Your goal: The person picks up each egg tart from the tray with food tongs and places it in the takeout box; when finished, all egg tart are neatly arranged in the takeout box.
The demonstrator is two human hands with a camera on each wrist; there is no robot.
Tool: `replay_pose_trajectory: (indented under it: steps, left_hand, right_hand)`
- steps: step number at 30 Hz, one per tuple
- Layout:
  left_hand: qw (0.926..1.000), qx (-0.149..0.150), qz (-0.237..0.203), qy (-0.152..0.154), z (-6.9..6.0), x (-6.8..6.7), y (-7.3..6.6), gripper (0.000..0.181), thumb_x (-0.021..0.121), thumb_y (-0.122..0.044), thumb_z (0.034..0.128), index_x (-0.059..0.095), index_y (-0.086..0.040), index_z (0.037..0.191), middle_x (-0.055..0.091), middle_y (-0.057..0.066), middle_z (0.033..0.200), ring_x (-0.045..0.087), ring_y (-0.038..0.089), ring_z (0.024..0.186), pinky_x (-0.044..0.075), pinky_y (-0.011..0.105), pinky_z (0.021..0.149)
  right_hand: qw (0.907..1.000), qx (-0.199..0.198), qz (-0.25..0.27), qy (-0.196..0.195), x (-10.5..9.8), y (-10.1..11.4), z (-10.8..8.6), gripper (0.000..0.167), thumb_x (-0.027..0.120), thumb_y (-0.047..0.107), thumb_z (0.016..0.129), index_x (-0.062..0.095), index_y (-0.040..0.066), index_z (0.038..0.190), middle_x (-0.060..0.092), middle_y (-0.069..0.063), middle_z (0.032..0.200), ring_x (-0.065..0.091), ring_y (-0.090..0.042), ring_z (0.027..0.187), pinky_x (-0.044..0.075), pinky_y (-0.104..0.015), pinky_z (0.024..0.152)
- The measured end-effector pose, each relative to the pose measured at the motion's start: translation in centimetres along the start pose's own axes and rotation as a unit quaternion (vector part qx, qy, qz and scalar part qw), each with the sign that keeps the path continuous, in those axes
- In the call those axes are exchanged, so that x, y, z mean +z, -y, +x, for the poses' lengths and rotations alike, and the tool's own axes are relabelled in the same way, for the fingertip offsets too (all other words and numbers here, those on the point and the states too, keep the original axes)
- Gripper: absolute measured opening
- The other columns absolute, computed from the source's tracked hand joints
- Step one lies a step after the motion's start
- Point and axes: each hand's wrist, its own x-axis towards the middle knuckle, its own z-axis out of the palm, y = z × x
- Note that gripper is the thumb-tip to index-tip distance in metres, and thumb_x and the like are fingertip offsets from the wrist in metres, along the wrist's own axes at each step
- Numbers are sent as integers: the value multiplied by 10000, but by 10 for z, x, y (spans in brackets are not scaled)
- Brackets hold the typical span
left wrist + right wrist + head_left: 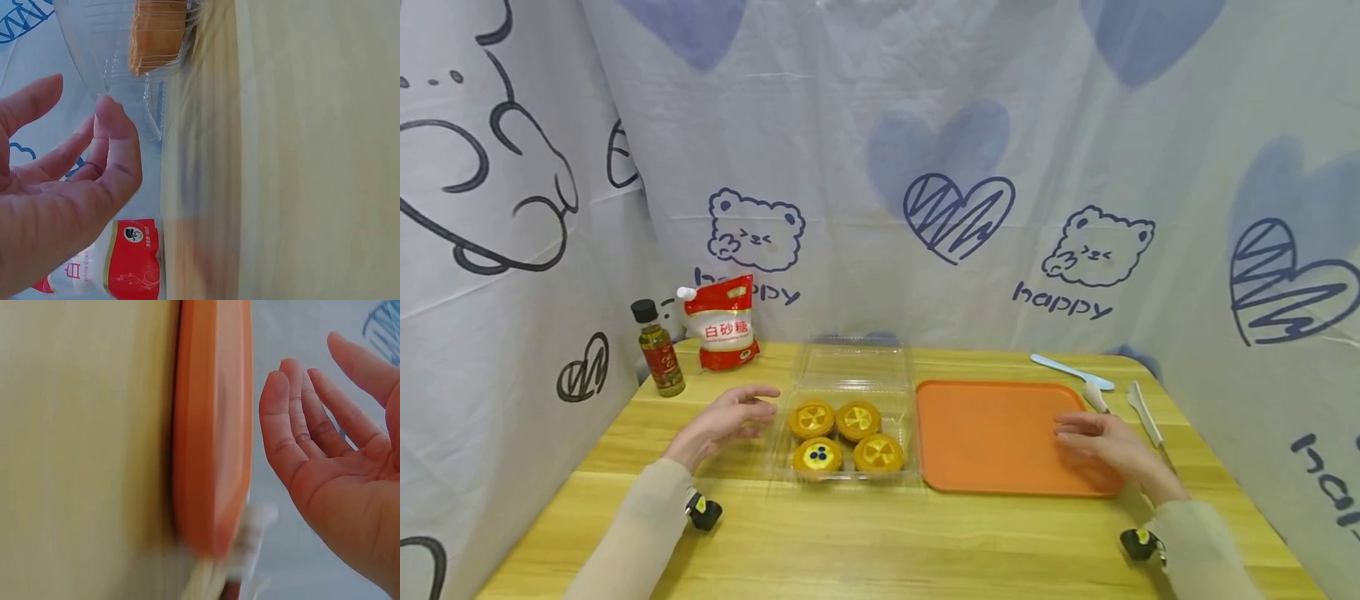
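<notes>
A clear plastic clamshell box (pixel 781 467) stands with its lid raised at the middle of the table. Inside lie several tarts; one tart (pixel 817 456) is topped with blueberries, and another tart (pixel 879 453) has yellow pieces. Just left of the box hovers my left hand (pixel 730 421), fingers loosely bent and holding nothing. An orange tray (pixel 992 437) lies to the box's right. Over the tray's right edge is my right hand (pixel 1112 450), with relaxed, slightly bent fingers and nothing in them. The right wrist view shows that hand (pixel 337 450) apart from the tray's rim (pixel 200 425).
At the back left stand an oil bottle (pixel 661 354) with a black cap and a red and white sugar pouch (pixel 724 325). A light blue spatula (pixel 1071 370) lies behind the tray. Pale-handled utensils (pixel 1144 412) lie to its right. Printed curtains (pixel 865 308) enclose the table.
</notes>
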Motion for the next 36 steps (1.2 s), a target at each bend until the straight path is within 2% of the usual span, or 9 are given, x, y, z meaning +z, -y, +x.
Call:
replay_pose_trajectory:
  steps: [9,17,23,26,32,36]
  left_hand:
    - [9998,-30,66,-162,11,6,-1,502,548,-197,1001,411,-22,1452,404,218,1464,483,314,1254,523,355,919]
    - [9979,37,-124,-630,22,10,-6,474,545,-195,1005,435,-21,1432,453,190,1414,525,233,1126,527,349,899]
    - [9961,68,-296,-832,23,11,-5,468,494,-164,1024,404,-16,1459,382,216,1495,458,316,1259,505,395,964]
    - [9949,80,-369,-934,26,13,-5,479,507,-169,1020,403,-17,1462,393,206,1484,438,323,1278,500,392,966]
    - [9905,138,-449,-1290,34,14,-6,508,574,-178,991,425,-1,1443,467,172,1388,464,313,1230,519,353,896]
    - [9893,76,-484,-1372,39,13,-7,507,584,-174,987,435,-18,1445,468,159,1397,470,286,1213,519,330,884]
  right_hand:
    - [9977,-93,257,625,46,23,36,567,664,151,933,456,-91,1401,552,-295,1343,603,-342,1179,571,-427,916]
    - [9972,-90,32,743,74,43,59,489,651,133,932,527,15,1390,601,-176,1343,583,-302,1229,537,-397,986]
    - [9935,35,521,1007,93,54,77,553,674,254,930,511,19,1403,571,-172,1385,597,-266,1191,535,-369,969]
    - [9925,96,633,1039,101,57,85,544,666,237,936,506,21,1409,569,-168,1388,610,-249,1167,531,-367,980]
    - [9868,125,1014,1255,116,62,101,517,627,152,956,473,-7,1423,516,-202,1429,571,-327,1239,515,-442,1016]
    - [9847,204,1233,1211,126,65,109,505,624,127,953,480,2,1421,503,-199,1442,565,-339,1250,510,-441,1023]
